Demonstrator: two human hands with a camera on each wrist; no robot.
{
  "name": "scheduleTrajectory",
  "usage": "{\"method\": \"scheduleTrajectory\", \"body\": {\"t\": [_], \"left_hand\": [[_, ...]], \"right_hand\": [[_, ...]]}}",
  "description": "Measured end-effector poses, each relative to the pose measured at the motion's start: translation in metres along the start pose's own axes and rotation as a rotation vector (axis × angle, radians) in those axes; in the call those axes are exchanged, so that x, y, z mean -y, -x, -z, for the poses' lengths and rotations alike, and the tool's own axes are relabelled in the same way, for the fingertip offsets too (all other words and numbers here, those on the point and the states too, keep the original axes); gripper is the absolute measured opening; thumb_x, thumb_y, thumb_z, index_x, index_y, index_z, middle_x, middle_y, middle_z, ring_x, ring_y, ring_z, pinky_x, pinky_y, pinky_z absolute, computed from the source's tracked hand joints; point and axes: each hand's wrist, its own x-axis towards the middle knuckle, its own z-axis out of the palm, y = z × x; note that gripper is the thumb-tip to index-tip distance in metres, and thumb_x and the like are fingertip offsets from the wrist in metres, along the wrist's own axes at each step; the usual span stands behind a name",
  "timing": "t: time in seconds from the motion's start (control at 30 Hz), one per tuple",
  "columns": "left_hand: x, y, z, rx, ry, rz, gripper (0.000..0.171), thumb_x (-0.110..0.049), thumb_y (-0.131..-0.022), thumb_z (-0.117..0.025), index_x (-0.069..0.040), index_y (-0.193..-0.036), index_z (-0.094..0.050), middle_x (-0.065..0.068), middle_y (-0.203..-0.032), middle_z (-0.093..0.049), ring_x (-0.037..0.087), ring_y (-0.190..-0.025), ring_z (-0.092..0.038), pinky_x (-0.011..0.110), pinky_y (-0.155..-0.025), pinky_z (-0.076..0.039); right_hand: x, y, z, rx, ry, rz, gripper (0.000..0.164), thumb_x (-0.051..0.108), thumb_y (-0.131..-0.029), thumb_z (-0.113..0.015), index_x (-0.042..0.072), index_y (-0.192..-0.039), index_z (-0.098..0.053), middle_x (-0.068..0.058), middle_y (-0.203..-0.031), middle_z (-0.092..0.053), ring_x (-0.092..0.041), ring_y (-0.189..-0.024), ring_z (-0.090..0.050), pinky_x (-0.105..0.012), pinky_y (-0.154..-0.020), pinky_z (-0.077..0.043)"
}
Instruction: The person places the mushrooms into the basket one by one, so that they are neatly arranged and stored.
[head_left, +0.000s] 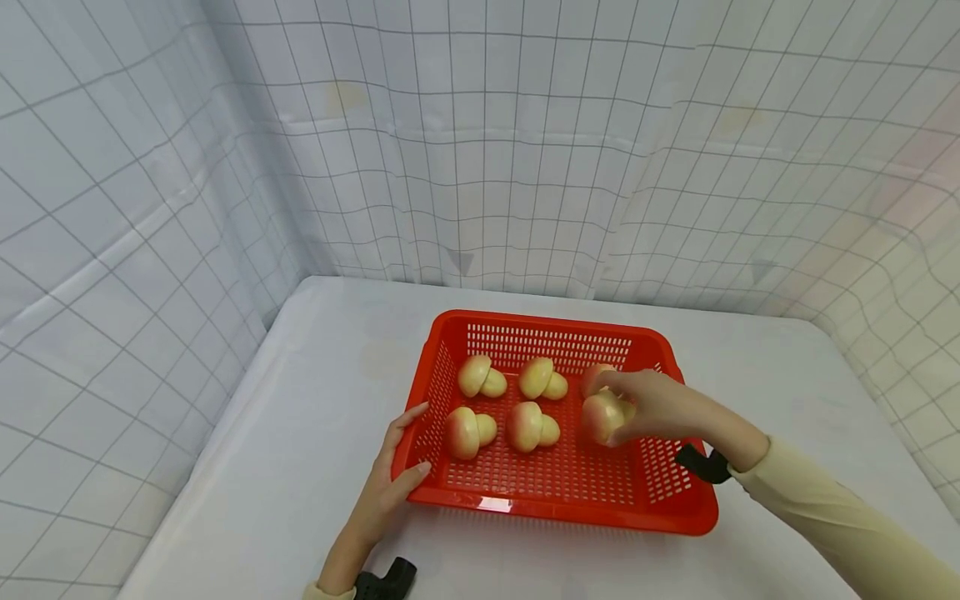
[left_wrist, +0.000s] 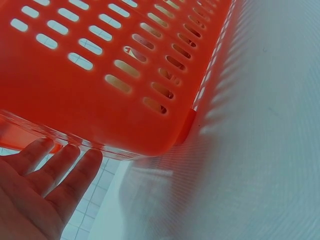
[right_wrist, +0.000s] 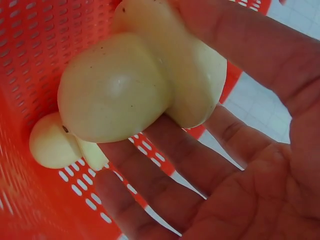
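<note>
My right hand (head_left: 651,404) holds a toy mushroom (head_left: 602,418) with a pink-yellow cap over the right part of a red plastic basket (head_left: 555,510). In the right wrist view, the thumb lies over the cap and the fingers sit under the pale mushroom (right_wrist: 115,90). Another mushroom (head_left: 595,377) lies just behind, partly hidden by that hand. My left hand (head_left: 386,492) holds the basket's left rim near the front corner. The left wrist view shows its straight fingers (left_wrist: 70,185) against the outside of the slotted basket wall (left_wrist: 100,100).
Several more mushrooms lie in two rows in the basket, among them a back-left one (head_left: 480,377) and a front-left one (head_left: 467,432). The basket stands on a white-covered table (head_left: 300,417). White grid-patterned curtains (head_left: 487,167) enclose the table at the back and sides.
</note>
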Motion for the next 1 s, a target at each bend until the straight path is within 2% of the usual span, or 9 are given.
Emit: {"method": "scheduleTrajectory", "body": {"t": [0.23, 0.4, 0.7, 1.0], "left_hand": [[0.001, 0.0, 0.0, 0.002, 0.001, 0.002, 0.064, -0.008, -0.085, -0.053, -0.022, -0.144, -0.032, 0.01, -0.145, -0.029, 0.038, -0.122, -0.037, 0.041, -0.087, -0.048], [0.001, 0.0, 0.001, 0.001, 0.002, 0.007, 0.064, -0.008, -0.085, -0.053, -0.023, -0.144, -0.032, 0.01, -0.144, -0.03, 0.038, -0.122, -0.037, 0.041, -0.087, -0.048], [0.001, 0.0, 0.0, -0.01, -0.002, 0.02, 0.065, -0.008, -0.084, -0.053, -0.023, -0.144, -0.032, 0.011, -0.144, -0.03, 0.038, -0.121, -0.038, 0.041, -0.086, -0.049], [0.0, 0.001, -0.001, -0.013, 0.0, 0.029, 0.065, -0.008, -0.084, -0.054, -0.021, -0.144, -0.032, 0.012, -0.145, -0.029, 0.039, -0.122, -0.037, 0.041, -0.086, -0.049]], "right_hand": [[-0.002, -0.012, -0.006, 0.051, 0.046, -0.003, 0.042, 0.014, -0.069, -0.081, 0.018, -0.105, -0.062, 0.004, -0.092, -0.06, -0.017, -0.082, -0.053, -0.033, -0.07, -0.046], [-0.004, -0.018, -0.01, 0.09, 0.036, -0.041, 0.042, 0.016, -0.069, -0.082, 0.017, -0.106, -0.063, 0.004, -0.095, -0.06, -0.019, -0.087, -0.053, -0.036, -0.074, -0.047], [-0.006, -0.027, -0.019, 0.143, 0.012, -0.044, 0.038, 0.01, -0.071, -0.08, 0.018, -0.103, -0.061, 0.005, -0.092, -0.058, -0.02, -0.087, -0.053, -0.038, -0.076, -0.046], [-0.01, -0.028, -0.028, 0.142, 0.028, -0.032, 0.04, 0.006, -0.069, -0.08, 0.019, -0.101, -0.059, 0.006, -0.088, -0.059, -0.018, -0.083, -0.053, -0.037, -0.074, -0.045]]}}
